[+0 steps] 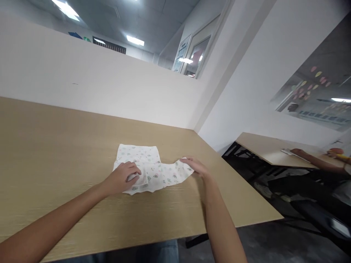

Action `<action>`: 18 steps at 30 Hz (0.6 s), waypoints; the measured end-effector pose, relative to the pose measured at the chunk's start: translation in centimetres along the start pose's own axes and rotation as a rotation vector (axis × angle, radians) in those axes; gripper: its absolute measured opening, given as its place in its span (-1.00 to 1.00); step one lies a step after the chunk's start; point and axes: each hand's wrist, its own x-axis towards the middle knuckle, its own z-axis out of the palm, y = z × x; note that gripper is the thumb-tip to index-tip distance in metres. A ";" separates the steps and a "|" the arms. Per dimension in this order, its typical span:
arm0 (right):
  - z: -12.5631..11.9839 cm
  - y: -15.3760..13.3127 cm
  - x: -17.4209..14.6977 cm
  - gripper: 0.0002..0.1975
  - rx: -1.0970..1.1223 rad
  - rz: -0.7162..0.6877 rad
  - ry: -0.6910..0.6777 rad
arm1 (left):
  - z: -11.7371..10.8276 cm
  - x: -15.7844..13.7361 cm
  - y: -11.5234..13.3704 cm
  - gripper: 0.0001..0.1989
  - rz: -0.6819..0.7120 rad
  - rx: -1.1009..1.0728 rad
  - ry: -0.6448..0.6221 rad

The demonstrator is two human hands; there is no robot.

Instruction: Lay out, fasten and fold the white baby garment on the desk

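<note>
A small white cloth garment (155, 175) printed with little green and pink figures lies spread on the table. A narrow, sleeve-like part of it stretches to the right. My left hand (123, 177) rests on the left part with curled fingers, and whitish fabric shows between the thumb and fingers. Beside that hand is a paler, smooth patch, perhaps a folded layer. At the far right end, my right hand (196, 166) grips the edge of the narrow part, its thumb hidden from view.
The wooden table (68, 146) meets a white partition (109, 87) at the back and a white wall at the right. Another table (268, 148) stands to the right, where a person's arm (315, 159) rests. A dark chair (320, 215) is near that person.
</note>
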 end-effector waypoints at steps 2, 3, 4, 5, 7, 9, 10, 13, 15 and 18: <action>2.6 -1.1 0.2 -0.60 0.163 -0.032 -0.035 | -0.5 0.3 -0.3 -0.77 -0.025 0.018 0.099; 4.1 -1.7 0.5 -0.58 0.220 -0.046 -0.066 | -0.9 0.4 -0.7 -0.78 -0.051 0.022 0.157; 5.7 -2.2 1.0 -0.58 0.253 -0.064 -0.138 | -1.2 0.5 -1.3 -0.78 -0.087 0.023 0.213; 7.3 -2.8 1.6 -0.58 0.265 -0.088 -0.221 | -1.5 0.6 -2.1 -0.78 -0.128 0.026 0.265; 10.3 -3.8 2.7 -0.59 0.187 -0.116 -0.390 | -2.1 0.6 -4.0 -0.78 -0.208 0.059 0.332; 12.7 -4.6 3.4 -0.55 0.055 -0.109 -0.587 | -2.5 0.5 -5.9 -0.76 -0.276 0.118 0.356; 13.6 -4.7 3.5 -0.53 0.000 -0.112 -0.649 | -2.7 0.4 -6.7 -0.76 -0.310 0.145 0.355; 14.6 -4.3 3.5 -0.49 -0.076 -0.156 -0.699 | -2.7 0.1 -8.0 -0.75 -0.425 0.194 0.333; 14.0 -3.3 3.8 -0.50 -0.064 -0.181 -0.669 | -2.5 0.2 -8.3 -0.75 -0.491 0.223 0.315; 12.2 -1.3 5.4 -0.52 0.037 -0.275 -0.307 | -2.3 0.6 -8.3 -0.70 -0.573 0.257 0.291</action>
